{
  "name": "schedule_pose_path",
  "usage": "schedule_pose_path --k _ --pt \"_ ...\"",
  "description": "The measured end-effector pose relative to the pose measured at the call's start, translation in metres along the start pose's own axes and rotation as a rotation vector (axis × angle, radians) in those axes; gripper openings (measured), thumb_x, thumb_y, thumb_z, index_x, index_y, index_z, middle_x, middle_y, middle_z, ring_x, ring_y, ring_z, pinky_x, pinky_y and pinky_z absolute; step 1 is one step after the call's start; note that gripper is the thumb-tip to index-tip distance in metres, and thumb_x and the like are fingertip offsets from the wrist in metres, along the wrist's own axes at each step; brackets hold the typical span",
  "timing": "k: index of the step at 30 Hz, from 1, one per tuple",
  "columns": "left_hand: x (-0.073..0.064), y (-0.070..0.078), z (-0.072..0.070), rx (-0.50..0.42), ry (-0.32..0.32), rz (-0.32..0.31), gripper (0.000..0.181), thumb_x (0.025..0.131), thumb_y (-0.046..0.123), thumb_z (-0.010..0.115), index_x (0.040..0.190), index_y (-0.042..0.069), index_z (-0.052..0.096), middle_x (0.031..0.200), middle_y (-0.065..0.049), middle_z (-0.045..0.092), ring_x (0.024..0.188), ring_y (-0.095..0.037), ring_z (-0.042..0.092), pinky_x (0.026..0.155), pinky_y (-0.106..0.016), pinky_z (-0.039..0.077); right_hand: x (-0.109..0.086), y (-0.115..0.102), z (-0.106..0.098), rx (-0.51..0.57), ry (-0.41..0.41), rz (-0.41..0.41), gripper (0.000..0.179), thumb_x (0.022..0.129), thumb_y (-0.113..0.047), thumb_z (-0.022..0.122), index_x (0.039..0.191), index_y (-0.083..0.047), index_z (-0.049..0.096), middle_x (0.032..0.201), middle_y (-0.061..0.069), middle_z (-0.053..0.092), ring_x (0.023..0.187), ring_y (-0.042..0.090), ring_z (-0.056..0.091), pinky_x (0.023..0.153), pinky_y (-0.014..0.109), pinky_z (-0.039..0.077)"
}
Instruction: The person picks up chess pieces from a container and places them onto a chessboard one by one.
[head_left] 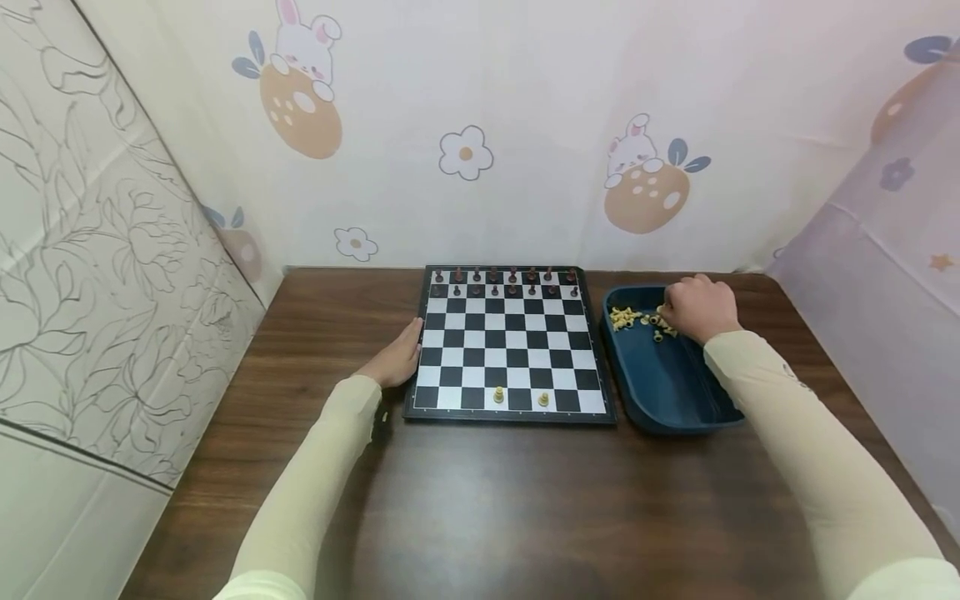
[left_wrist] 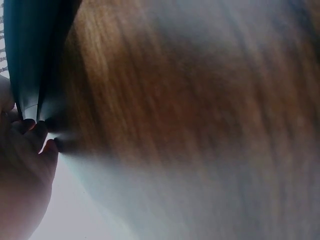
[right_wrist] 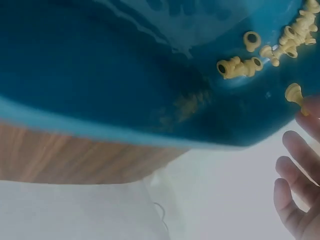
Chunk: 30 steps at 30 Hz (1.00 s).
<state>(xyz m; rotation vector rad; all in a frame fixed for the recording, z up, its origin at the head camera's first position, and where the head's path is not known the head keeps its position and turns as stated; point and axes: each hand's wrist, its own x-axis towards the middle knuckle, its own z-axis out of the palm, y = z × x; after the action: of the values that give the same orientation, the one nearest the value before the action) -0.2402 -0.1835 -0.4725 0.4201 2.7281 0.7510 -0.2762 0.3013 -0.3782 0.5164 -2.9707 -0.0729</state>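
My left hand (head_left: 397,357) rests against the left edge of a black-and-white chessboard (head_left: 516,337), its fingertips at the board's dark side (left_wrist: 30,55) in the left wrist view. Dark red chess pieces fill the two far rows. Two pale yellow chess pieces stand on the nearest row, one left of centre (head_left: 498,395) and another (head_left: 543,400) to its right. Over the far part of a blue tray (head_left: 667,429), my right hand (head_left: 701,307) pinches a pale yellow chess piece (right_wrist: 294,94) by one end, its wide base outward. The other fingers are spread.
More yellow pieces (right_wrist: 240,67) lie in a loose heap in the tray's far end. The tray stands just right of the board on a brown wooden table (head_left: 487,500). A patterned wall covering (head_left: 465,200) rises behind the table's far edge.
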Motion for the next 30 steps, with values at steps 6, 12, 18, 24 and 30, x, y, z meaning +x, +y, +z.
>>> schedule_pose_path --k 6,12,18,24,30 --pt "0.000 0.000 -0.001 -0.001 0.006 0.008 0.056 0.104 0.016 0.024 0.151 -0.002 -0.001 0.158 -0.019 -0.001 0.145 -0.028 0.001 0.116 -0.040 0.008 -0.007 -0.002 -0.010 -0.001 0.023 -0.018 0.019 0.084 -0.014 0.066 0.067 -0.007 0.069 0.060 0.004 0.058 0.058 0.026 0.051 0.043 0.039 0.043" --pt "-0.002 0.002 -0.002 -0.038 0.010 0.020 0.056 0.104 0.016 0.023 0.151 -0.003 0.000 0.157 -0.020 0.000 0.144 -0.029 0.001 0.116 -0.041 0.007 -0.017 -0.005 -0.013 -0.006 0.042 -0.054 0.013 0.084 -0.009 0.062 0.077 -0.005 0.072 0.067 0.006 0.058 0.063 0.027 0.048 0.044 0.037 0.040" --pt "-0.004 0.004 -0.002 -0.025 0.004 0.012 0.056 0.104 0.016 0.023 0.151 -0.003 -0.001 0.158 -0.020 -0.001 0.145 -0.028 0.000 0.116 -0.039 0.006 -0.026 -0.015 -0.012 -0.022 0.073 -0.123 0.011 0.083 -0.008 0.063 0.084 -0.005 0.073 0.072 0.007 0.058 0.064 0.025 0.046 0.043 0.033 0.035" --pt "-0.003 0.002 0.000 -0.002 0.011 0.007 0.056 0.104 0.015 0.024 0.151 -0.003 0.000 0.158 -0.019 0.000 0.145 -0.028 0.002 0.116 -0.040 0.008 -0.031 -0.032 -0.012 -0.048 0.164 -0.226 0.011 0.076 -0.010 0.073 0.083 -0.002 0.074 0.071 0.009 0.059 0.065 0.026 0.049 0.044 0.032 0.038" --pt "-0.003 0.003 0.000 0.002 0.008 -0.004 0.056 0.104 0.017 0.023 0.151 -0.001 -0.001 0.158 -0.018 -0.001 0.145 -0.027 0.001 0.116 -0.039 0.008 -0.039 -0.050 -0.017 -0.055 0.252 -0.325 0.012 0.072 -0.009 0.077 0.081 -0.002 0.074 0.069 0.008 0.055 0.062 0.024 0.048 0.046 0.033 0.040"
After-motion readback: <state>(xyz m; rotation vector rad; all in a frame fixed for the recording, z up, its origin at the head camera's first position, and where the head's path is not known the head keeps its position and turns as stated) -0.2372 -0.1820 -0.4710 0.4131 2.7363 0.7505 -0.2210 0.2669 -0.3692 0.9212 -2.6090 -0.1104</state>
